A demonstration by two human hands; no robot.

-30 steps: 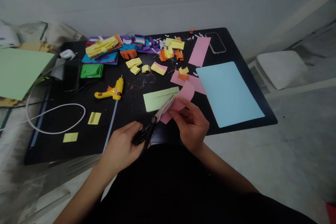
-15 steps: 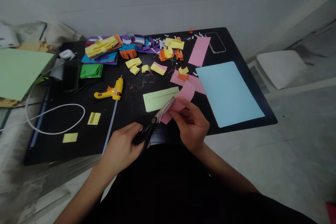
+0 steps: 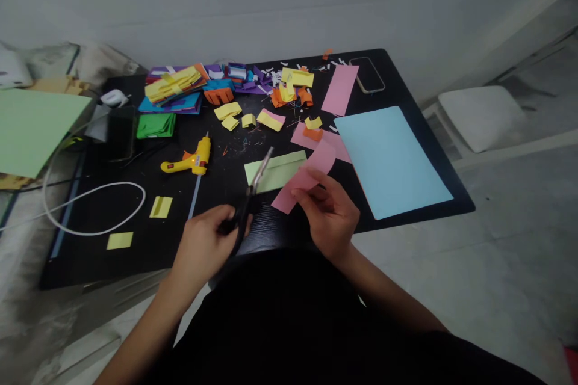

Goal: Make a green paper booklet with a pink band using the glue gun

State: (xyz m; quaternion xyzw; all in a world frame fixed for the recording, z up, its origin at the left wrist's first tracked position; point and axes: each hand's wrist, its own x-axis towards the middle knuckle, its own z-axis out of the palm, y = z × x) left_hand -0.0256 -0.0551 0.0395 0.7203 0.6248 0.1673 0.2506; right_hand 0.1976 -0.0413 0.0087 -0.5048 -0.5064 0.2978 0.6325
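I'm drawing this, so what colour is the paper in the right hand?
The paper in the right hand is pink, seen best in the head view.

Cannot fully see the handles of the scissors [image 3: 261, 174] inside the left hand [image 3: 203, 239], nor the pale-green card [image 3: 277, 171] behind the pink strip [image 3: 301, 181]. Cannot follow the green sheet [image 3: 40, 126] past the left edge. Cannot identify the red item [image 3: 571, 362], cropped at lower right.

Black table [image 3: 230, 183] bears yellow glue gun [image 3: 198, 161], folded green paper [image 3: 156, 126].
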